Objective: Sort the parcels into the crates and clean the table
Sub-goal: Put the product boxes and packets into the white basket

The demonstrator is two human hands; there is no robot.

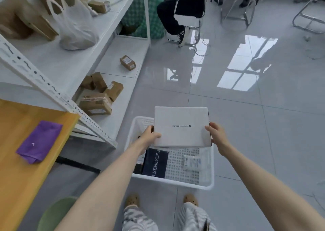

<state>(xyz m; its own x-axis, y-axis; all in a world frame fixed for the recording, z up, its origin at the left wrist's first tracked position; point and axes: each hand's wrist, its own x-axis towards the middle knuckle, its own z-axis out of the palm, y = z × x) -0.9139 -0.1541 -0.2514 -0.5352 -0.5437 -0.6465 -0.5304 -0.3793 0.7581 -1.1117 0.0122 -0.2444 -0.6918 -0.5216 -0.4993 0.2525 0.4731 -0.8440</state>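
Gripping white box (182,126) by edges in left hand (149,135), right hand (215,134), over crate (173,182); dark box (155,163) inside; cloth (39,141) on table (15,178).

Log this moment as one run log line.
step: sorting | left hand + right hand: hold white box over white crate | white crate: dark box inside | table: purple pouch on it

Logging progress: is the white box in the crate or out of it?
Out. The left hand and right hand hold the white box above the white crate, not resting inside.
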